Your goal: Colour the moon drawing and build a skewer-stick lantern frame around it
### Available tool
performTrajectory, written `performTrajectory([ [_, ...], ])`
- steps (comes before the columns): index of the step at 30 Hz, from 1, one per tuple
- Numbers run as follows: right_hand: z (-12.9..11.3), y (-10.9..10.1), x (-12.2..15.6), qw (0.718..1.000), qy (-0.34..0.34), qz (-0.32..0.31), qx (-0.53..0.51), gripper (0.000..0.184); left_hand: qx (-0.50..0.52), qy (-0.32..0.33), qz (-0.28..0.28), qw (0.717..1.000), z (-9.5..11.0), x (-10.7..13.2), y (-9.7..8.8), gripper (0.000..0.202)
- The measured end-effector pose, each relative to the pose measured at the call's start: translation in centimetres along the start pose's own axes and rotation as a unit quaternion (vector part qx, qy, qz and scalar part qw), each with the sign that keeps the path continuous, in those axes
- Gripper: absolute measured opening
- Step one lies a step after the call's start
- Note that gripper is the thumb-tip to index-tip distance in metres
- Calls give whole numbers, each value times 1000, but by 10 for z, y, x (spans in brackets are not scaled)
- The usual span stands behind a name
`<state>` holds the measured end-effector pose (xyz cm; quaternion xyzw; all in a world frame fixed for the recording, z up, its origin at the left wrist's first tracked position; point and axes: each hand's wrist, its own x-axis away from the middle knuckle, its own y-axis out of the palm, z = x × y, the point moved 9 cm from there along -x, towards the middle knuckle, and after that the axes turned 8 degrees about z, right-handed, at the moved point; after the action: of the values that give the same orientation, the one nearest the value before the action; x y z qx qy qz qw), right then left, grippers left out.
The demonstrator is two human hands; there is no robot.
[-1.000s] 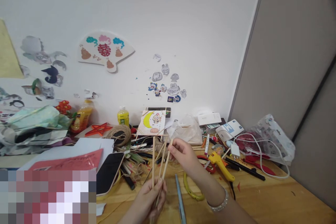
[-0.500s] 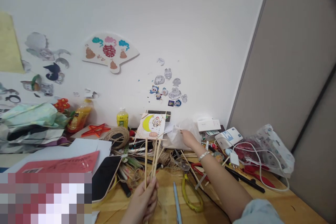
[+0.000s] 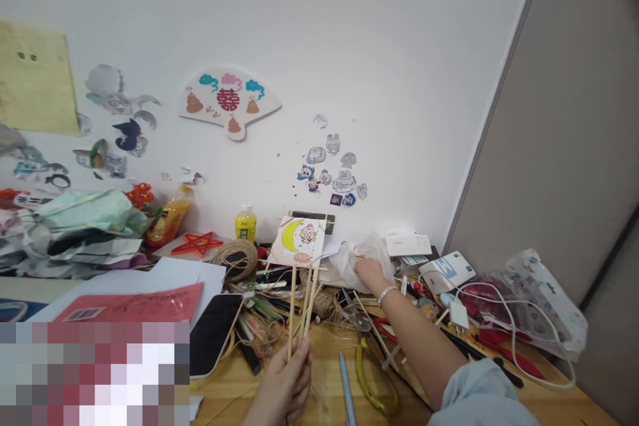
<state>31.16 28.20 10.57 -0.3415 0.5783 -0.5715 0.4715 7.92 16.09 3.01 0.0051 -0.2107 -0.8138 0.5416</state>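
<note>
My left hand (image 3: 289,376) is closed around several thin wooden sticks (image 3: 303,319), held upright at the front of the table. Their tops reach the lower edge of a small card (image 3: 302,241) with a yellow moon and a cartoon figure, which has sticks along its edges. Whether the held sticks are joined to the card, I cannot tell. My right hand (image 3: 370,273) is stretched forward at a crumpled translucent plastic bag (image 3: 349,266), its fingers curled in on the plastic and partly hidden. Anything inside the bag is too blurred to make out.
Yellow-handled scissors (image 3: 367,379) and a light blue pen (image 3: 347,386) lie between my arms. To the left are a phone (image 3: 217,333), a red packet (image 3: 134,306) and a twine roll (image 3: 237,258). A white cable (image 3: 514,346) loops at right. Bottles (image 3: 245,223) stand by the wall.
My view has turned slightly left, so everything sits further right. My right hand has closed in on the plastic bag. My left hand keeps its hold on the sticks.
</note>
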Motion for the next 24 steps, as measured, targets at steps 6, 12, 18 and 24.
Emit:
performTrajectory([
  [6,10,-26,3,999,-25,36,22,32,18,24,-1,1000,2,1,0,67],
  [12,21,-63,-2,994,-23,91,50,31,26,20,5,999,-2,-2,-3,68],
  [18,30,-85,-7,992,-31,110,53,31,27,29,19,999,-11,-14,-8,68],
  [24,25,-63,-2,994,-95,47,18,30,9,26,25,999,-13,-17,-7,72],
])
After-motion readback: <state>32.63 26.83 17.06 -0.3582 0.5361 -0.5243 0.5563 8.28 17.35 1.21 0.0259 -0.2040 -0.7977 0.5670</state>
